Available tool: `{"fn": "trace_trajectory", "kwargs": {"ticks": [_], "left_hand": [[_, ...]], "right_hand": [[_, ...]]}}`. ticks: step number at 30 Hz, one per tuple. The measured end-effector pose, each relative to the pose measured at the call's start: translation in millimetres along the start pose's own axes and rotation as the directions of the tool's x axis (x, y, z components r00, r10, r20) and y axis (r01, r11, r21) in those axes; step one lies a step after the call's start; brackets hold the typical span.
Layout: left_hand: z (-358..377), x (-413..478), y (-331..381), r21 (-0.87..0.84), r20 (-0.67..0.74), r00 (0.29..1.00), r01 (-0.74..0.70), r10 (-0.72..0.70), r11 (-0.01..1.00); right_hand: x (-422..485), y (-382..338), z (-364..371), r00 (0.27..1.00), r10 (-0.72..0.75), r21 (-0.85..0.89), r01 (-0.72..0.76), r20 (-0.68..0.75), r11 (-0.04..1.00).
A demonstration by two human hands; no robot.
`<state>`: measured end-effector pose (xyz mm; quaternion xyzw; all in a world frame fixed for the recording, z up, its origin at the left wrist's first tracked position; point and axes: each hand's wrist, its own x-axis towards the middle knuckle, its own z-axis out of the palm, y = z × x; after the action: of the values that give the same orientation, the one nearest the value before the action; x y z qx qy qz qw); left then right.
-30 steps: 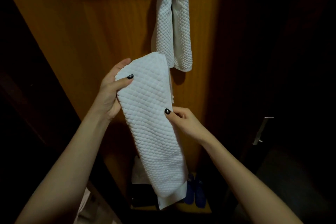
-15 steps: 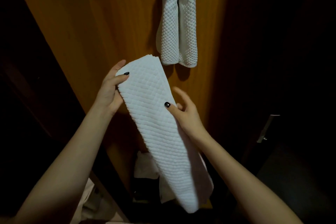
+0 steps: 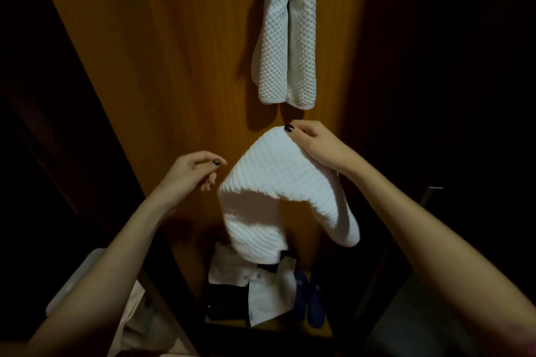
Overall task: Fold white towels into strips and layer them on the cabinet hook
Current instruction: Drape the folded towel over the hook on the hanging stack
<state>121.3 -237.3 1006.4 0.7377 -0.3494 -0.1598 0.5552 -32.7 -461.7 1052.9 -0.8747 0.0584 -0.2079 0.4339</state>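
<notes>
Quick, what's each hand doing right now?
Left hand: loosely curled, holding nothing.
Right hand: gripping the folded white towel.

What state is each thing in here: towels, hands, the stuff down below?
hanging towel: draped as a strip against the cabinet panel, top out of view.
second towel: bent over the right hand, both ends hanging.
right hand: grips the second towel at its bend.
left hand: holds nothing, fingers loosely curled.
white shirt: crumpled at the cabinet bottom.
blue slippers: side by side beside the white shirt.
</notes>
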Motion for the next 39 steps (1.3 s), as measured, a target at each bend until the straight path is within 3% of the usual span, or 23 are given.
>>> {"fn": "trace_trajectory", "kwargs": {"ticks": [2,4,7,11,14,21,26,32,36,39], "left_hand": [[16,6,9,0.070,0.050,0.987,-0.154,0.151,0.986],[36,11,20,0.012,0.213,0.953,-0.223,0.216,0.975],[63,17,30,-0.192,0.420,0.891,-0.097,0.171,0.977],[83,24,34,-0.291,0.354,0.900,-0.154,0.256,0.944],[91,28,50,-0.429,0.398,0.875,-0.090,0.277,0.899],[96,24,73,-0.264,0.564,0.748,-0.238,0.350,0.935],[106,17,69,-0.193,0.393,0.798,-0.414,0.457,0.890],[116,17,66,-0.137,0.513,0.766,-0.372,0.387,0.918],[118,17,71,-0.315,0.421,0.800,-0.313,0.427,0.896],[123,21,76,-0.388,0.439,0.796,-0.250,0.416,0.887]], "right_hand": [[4,-8,-2,0.986,-0.031,-0.101,0.048,0.164,0.994],[4,-13,-6,0.968,-0.051,-0.180,0.097,0.247,0.979],[-2,-22,-24,0.967,-0.048,-0.204,0.101,0.250,0.974],[-19,-22,-53,0.980,-0.005,-0.149,0.036,0.200,0.988],[-31,-22,-65,0.988,-0.002,-0.077,0.014,0.156,0.997],[-46,-29,-80,0.985,0.016,-0.129,0.007,0.171,0.992],[-57,-28,-91,0.990,0.019,-0.171,0.005,0.140,0.985],[-63,-26,-99,0.993,-0.005,-0.180,0.027,0.122,0.983],[-65,-25,-106,0.995,-0.033,-0.111,0.043,0.095,0.993],[-63,-21,-110,0.998,-0.025,-0.035,0.027,0.065,0.999]]}}
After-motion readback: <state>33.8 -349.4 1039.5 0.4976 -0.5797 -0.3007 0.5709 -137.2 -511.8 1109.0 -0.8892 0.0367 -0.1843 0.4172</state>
